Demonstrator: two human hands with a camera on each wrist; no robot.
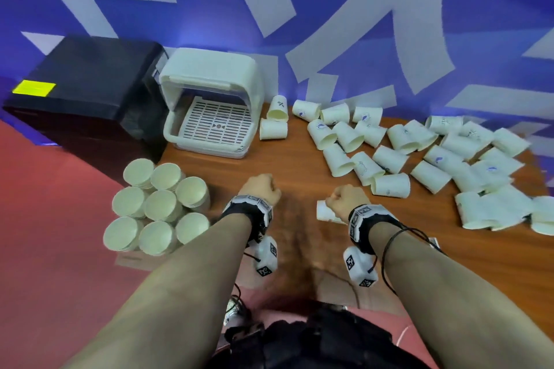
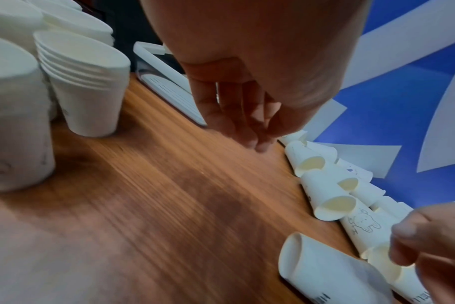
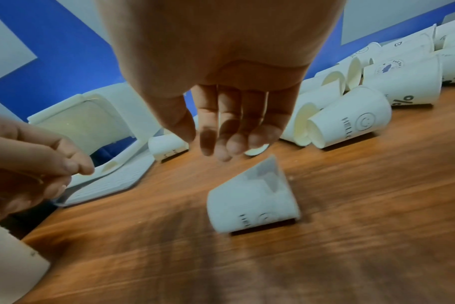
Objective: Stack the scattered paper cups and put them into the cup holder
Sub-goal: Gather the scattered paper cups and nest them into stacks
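both hands hover over the wooden table (image 1: 299, 165), neither holding anything. the left hand (image 1: 261, 189) hangs above bare wood, its fingers (image 2: 229, 115) pointing down, loose and close together, tips near the surface but apart from it in the left wrist view. the right hand (image 1: 346, 199) is just above a lone cup (image 3: 252, 197) lying on its side; its fingers (image 3: 231, 123) are straight and relaxed, clear of the cup in the right wrist view. that cup shows a smiley print and is blurred.

the cup holder (image 1: 209, 105), a white box with its lid up and a slotted tray inside, stands at the far left of the table, with no cups seen inside. two cups (image 1: 274, 121) lie just to its right. the scattered cups (image 1: 419, 153) lie on their sides across the right half of the table, many touching or overlapping, some with small prints.

on the table's near left corner stand the stacks (image 1: 159, 207), nine upright columns of nested cups packed close together. a black box (image 1: 87, 81) with a yellow label sits left of the holder. behind the table runs a blue wall (image 1: 329, 24) with pale shapes.
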